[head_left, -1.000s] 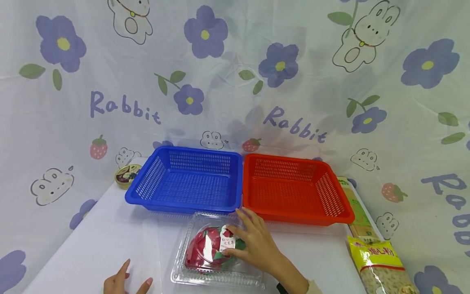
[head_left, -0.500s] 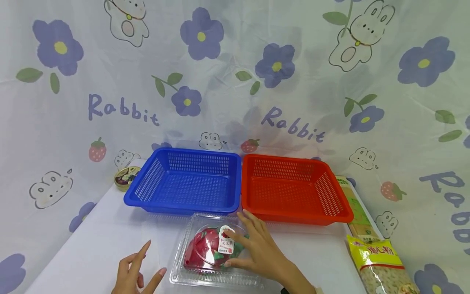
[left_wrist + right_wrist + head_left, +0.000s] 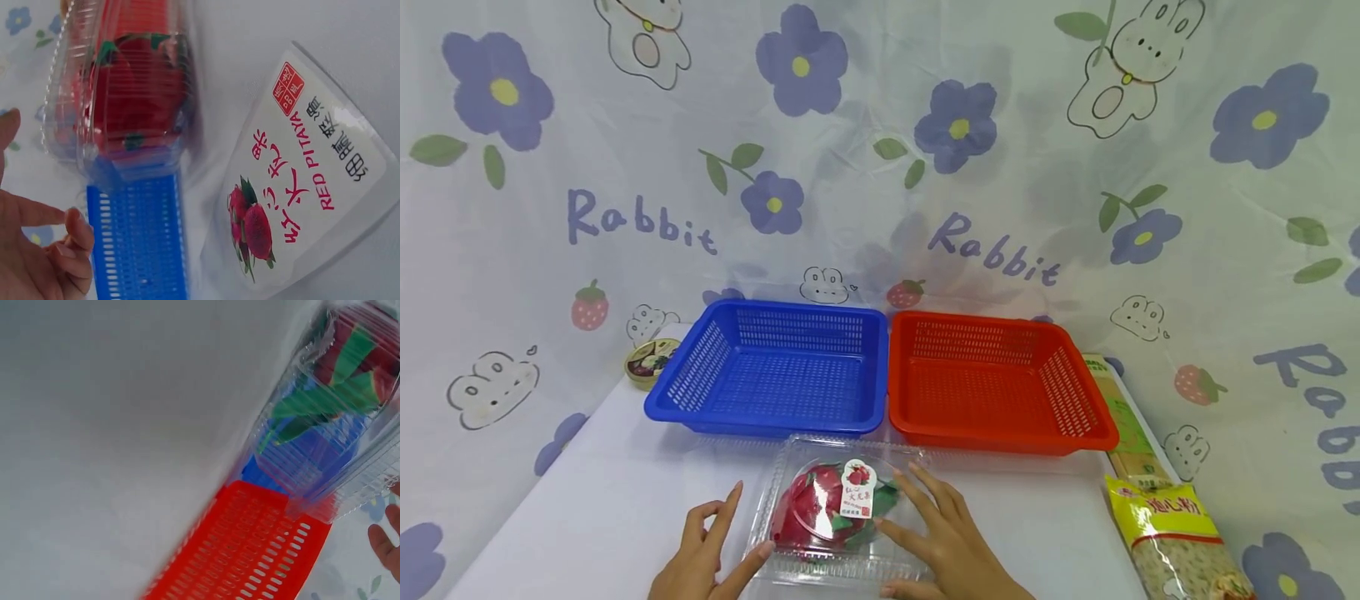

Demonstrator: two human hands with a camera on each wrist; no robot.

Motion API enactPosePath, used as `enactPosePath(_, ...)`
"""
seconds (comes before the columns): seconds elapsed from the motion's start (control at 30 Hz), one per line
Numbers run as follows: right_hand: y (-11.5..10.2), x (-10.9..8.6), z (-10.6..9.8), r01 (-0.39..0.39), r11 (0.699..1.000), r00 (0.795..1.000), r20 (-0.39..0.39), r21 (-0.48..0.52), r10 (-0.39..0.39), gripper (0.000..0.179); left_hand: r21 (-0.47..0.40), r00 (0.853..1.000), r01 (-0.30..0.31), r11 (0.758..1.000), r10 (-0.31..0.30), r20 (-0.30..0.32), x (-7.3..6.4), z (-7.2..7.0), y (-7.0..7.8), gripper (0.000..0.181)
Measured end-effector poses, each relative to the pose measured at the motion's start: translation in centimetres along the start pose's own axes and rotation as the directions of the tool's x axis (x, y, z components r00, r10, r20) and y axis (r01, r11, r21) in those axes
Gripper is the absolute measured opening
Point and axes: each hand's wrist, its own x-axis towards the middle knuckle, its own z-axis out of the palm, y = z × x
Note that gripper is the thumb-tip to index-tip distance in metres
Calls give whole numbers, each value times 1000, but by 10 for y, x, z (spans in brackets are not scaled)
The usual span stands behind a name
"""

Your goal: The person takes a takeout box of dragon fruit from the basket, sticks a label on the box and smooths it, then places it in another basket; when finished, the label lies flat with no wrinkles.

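A clear plastic clamshell box lies on the white table, with a red dragon fruit with green leaf tips inside. On its lid is a white sticker printed with fruit. My right hand is at the box's right side, fingers spread, fingertips overlapping the lid's edge; whether they touch it I cannot tell. My left hand is by the box's left side, index finger extended and thumb tip near the lower left edge. In the left wrist view, its other fingers curl loosely around nothing.
Behind the box stand a blue basket and a red basket, side by side. A round tub is at far left. At right lie a green-yellow packet and a yellow-topped bag. A white "RED PITAYA" card lies nearby.
My left hand has come up and to the right, close to the box. My right hand has drawn slightly right and down, uncovering the sticker. The box stays in place.
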Motion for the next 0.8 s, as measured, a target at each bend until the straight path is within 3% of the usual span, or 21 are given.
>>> enactPosePath(0.1, 0, -6, 0, -94, 996, 995, -24, -13, 93, 75, -5, 998, 26, 1000, -26, 64, 4, 2, -2, 93)
enactPosePath(0.17, -1, -9, 0, -199, 980, 980, 2, -14, 199, 86, -13, 994, 38, 999, -36, 107, 7, 3, -3, 94)
enactPosePath(0.27, -2, -11, -2, -349, 937, 934, 83, 16, 347, 99, -20, 988, 40, 999, -36, 150, 9, 5, -5, 95)
enactPosePath(0.37, -2, -12, -6, -459, 886, 879, 180, 71, 441, 102, -16, 984, 36, 999, -33, 176, 12, 5, -5, 95)
enactPosePath(0.6, 3, -12, -12, -599, 784, 768, 396, 164, 504, 108, -71, 975, -1, 997, 17, 223, 21, 5, -3, 94)
enactPosePath(0.73, 5, -13, -12, -658, 728, 705, 500, 194, 503, 111, -139, 961, -26, 990, 62, 268, 26, 3, -6, 94)
enactPosePath(0.8, 5, -14, -12, -675, 709, 685, 533, 206, 497, 113, -160, 952, -42, 986, 88, 293, 28, 3, -8, 97)
